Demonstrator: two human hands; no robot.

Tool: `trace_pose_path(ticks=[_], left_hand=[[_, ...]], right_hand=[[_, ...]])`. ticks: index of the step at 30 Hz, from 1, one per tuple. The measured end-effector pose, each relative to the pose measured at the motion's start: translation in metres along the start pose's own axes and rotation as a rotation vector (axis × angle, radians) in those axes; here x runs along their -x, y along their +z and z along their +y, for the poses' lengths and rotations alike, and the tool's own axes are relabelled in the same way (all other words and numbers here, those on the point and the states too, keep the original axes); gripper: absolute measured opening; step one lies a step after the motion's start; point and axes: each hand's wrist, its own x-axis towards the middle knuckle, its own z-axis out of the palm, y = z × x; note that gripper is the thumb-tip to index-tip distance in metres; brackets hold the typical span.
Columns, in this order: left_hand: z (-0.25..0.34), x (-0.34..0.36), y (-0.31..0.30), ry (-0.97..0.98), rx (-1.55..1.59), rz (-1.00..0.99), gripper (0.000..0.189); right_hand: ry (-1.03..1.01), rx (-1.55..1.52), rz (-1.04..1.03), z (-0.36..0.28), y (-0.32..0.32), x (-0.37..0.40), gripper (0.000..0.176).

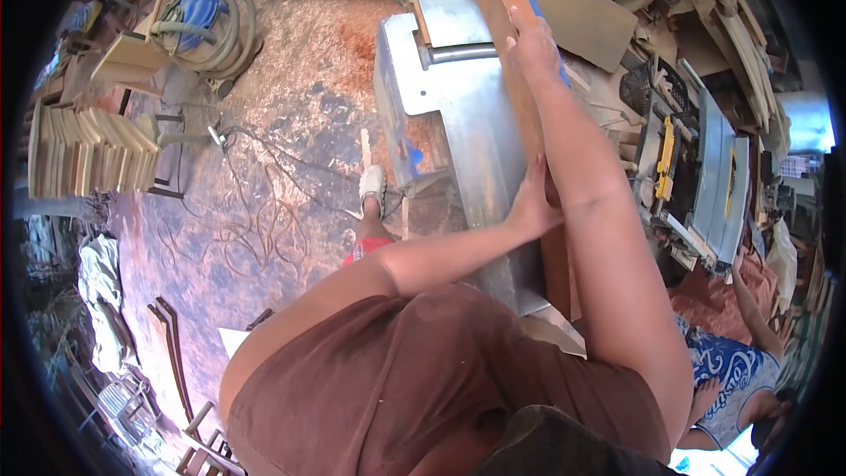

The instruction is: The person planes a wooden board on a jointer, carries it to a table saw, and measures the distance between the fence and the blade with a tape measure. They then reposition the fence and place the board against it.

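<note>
Sawdust is scattered over the floor (304,62) beside the metal table (476,123), along which a long brown board (492,2) is laid. Its far part is covered by the right hand (534,51), fingers spread; its nearer part is touched by the left hand (534,204), whose grip cannot be told.

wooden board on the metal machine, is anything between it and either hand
Nothing visible is: the left hand and the right hand, farther along, both appear to rest directly on the wooden board. The metal bed lies beside it, not in between. What is under the palms is hidden.
</note>
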Motion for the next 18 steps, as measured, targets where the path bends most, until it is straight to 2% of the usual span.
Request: trace_pose_path(ticks=[1, 4, 9, 11, 18], left_hand=[[-0.002, 0.008, 0.008, 0.041, -0.123, 0.038, 0.117], [-0.002, 0.014, 0.013, -0.016, -0.135, 0.009, 0.12], [-0.009, -0.009, 0.001, -0.023, -0.121, -0.006, 0.121], [-0.014, -0.019, -0.002, -0.026, -0.118, -0.012, 0.12], [-0.014, -0.052, -0.023, 0.055, -0.157, 0.019, 0.119]], right_hand=[[0.003, -0.02, -0.03, 0.001, -0.001, -0.003, 0.062], [0.013, -0.042, -0.06, 0.0, 0.001, -0.011, 0.062], [0.024, -0.031, -0.038, -0.007, 0.005, -0.033, 0.061], [0.049, -0.061, -0.094, -0.013, 0.002, -0.04, 0.061], [0.052, -0.031, -0.069, -0.022, 0.012, -0.08, 0.061]])
